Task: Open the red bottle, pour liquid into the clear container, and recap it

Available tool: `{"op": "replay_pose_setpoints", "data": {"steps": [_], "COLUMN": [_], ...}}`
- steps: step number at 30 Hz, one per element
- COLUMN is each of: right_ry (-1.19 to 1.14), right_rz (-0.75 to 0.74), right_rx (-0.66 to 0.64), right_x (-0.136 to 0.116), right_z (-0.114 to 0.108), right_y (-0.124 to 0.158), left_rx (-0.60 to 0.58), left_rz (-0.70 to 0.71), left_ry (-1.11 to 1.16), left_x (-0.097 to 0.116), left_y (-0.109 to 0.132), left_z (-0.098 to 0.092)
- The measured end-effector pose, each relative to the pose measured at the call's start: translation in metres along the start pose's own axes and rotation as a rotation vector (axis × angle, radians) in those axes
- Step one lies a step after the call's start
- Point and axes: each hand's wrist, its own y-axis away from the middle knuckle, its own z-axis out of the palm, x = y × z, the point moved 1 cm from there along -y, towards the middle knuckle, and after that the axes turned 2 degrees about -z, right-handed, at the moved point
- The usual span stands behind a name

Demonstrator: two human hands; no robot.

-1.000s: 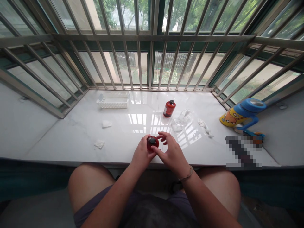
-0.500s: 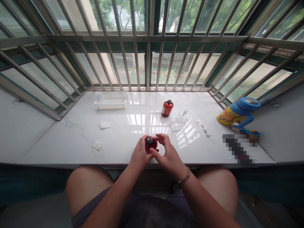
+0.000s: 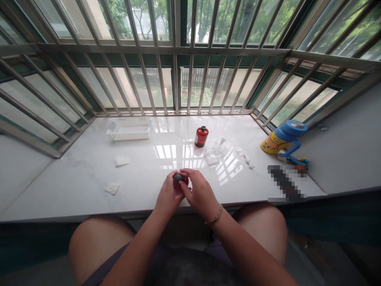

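Near the front edge of the white counter, my left hand (image 3: 167, 195) is wrapped round a small red bottle (image 3: 185, 182) with a black cap (image 3: 178, 177). The thumb and fingers of my right hand (image 3: 201, 193) close on that cap from the right. Much of the bottle is hidden by my hands. A second red bottle (image 3: 201, 137), also black-capped, stands upright farther back. To its right lies crumpled clear plastic packaging (image 3: 214, 153).
A white perforated basket (image 3: 129, 134) sits at the back left. Two white tissue pieces (image 3: 122, 161) lie at left, a twisted white one (image 3: 245, 157) at right. A blue and yellow flask (image 3: 281, 137) leans by the right wall. Metal bars (image 3: 175, 79) enclose the counter's back.
The view has turned a little, shifting the scene left. My right fingers have moved in from beside the bottle onto its cap. The left hand keeps its hold.
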Motion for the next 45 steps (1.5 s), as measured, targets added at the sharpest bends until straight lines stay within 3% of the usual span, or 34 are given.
{"op": "replay_pose_setpoints", "data": {"steps": [9, 15, 19, 22, 25, 29, 32, 36, 40, 45], "right_ry": [0.068, 0.142, 0.145, 0.182, 0.338, 0.447, 0.416, 0.394, 0.330, 0.199], "right_rz": [0.022, -0.002, -0.055, -0.025, 0.091, 0.359, 0.443, 0.472, 0.449, 0.395], "right_rx": [-0.059, -0.048, -0.076, 0.019, 0.192, 0.142, 0.098, 0.112, 0.144, 0.122], "right_x": [0.005, 0.002, 0.005, 0.028, 0.073, 0.138, 0.161, 0.157, 0.137, 0.114], "right_z": [-0.008, -0.003, -0.012, -0.032, -0.054, -0.074, -0.082, -0.091, -0.092, -0.080], "right_y": [-0.007, -0.008, -0.008, -0.015, -0.028, -0.044, -0.044, -0.022, 0.017, 0.062], "left_rx": [-0.006, 0.027, 0.022, 0.016, 0.016, -0.097, -0.164, -0.130, -0.096, -0.104], "left_rz": [-0.045, -0.057, -0.039, -0.035, -0.026, -0.032, -0.068, -0.081, -0.022, 0.028], "left_ry": [-0.020, -0.069, -0.082, -0.083, -0.094, -0.077, -0.033, 0.014, 0.049, 0.055], "left_x": [0.001, 0.000, 0.000, 0.001, 0.003, 0.009, 0.015, 0.027, 0.039, 0.046], "left_y": [0.002, 0.002, 0.003, 0.005, 0.005, -0.003, -0.015, -0.040, -0.079, -0.131], "left_z": [0.001, 0.003, 0.004, 0.004, 0.001, -0.008, -0.015, -0.010, 0.014, 0.060]}}
